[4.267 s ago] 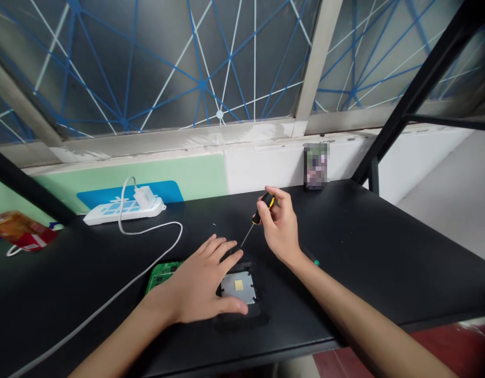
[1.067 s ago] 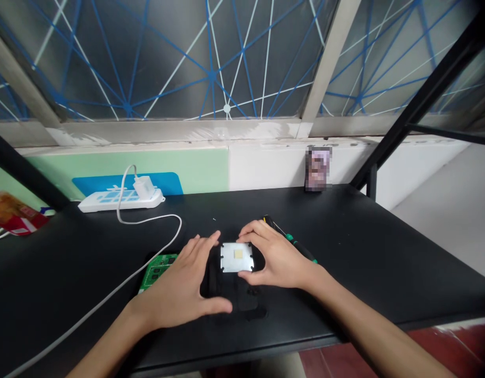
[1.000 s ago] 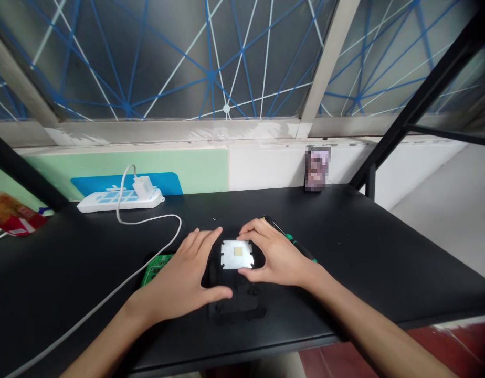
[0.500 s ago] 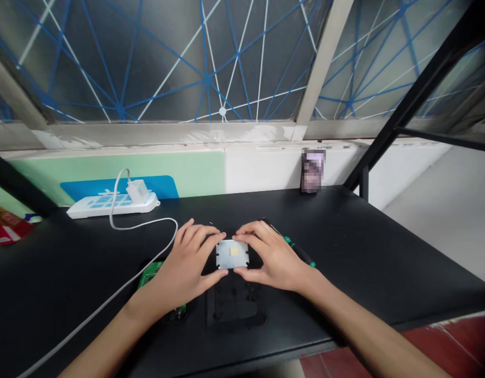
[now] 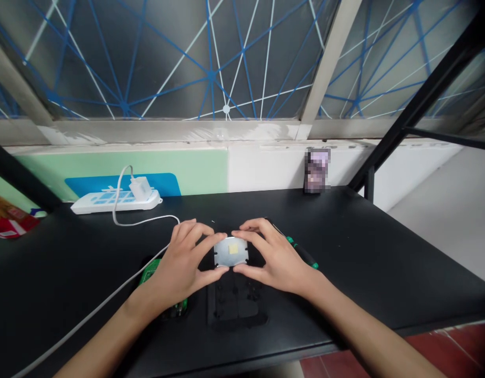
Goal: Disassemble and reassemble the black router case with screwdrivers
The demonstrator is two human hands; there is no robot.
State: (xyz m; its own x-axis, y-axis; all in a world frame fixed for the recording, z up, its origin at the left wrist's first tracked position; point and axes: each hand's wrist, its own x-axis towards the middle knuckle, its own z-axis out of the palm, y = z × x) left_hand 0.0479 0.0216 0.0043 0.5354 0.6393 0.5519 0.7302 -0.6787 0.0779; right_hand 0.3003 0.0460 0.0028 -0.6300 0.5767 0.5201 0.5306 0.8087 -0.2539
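Note:
A small silver metal plate (image 5: 231, 251) with a yellow square pad in its middle is held just above the black desk (image 5: 376, 252). My left hand (image 5: 182, 265) pinches its left edge and my right hand (image 5: 269, 255) pinches its right edge. Below the plate a black plastic housing (image 5: 235, 304) lies flat on the desk. A green circuit board (image 5: 151, 270) sits partly under my left hand. A green-handled screwdriver (image 5: 301, 253) lies behind my right hand, with another tool's thin shaft beside it.
A white power strip (image 5: 115, 199) with a plugged charger stands at the back left, and its white cable (image 5: 108, 299) runs toward the front left. A red packet (image 5: 8, 223) lies at the far left. A small blurred card (image 5: 317, 169) leans on the wall. Black frame posts (image 5: 415, 100) rise at right.
The yellow-handled screwdriver left my right hand. Both hands took hold of the silver plate and lifted it away from the black housing, toward the back of the desk.

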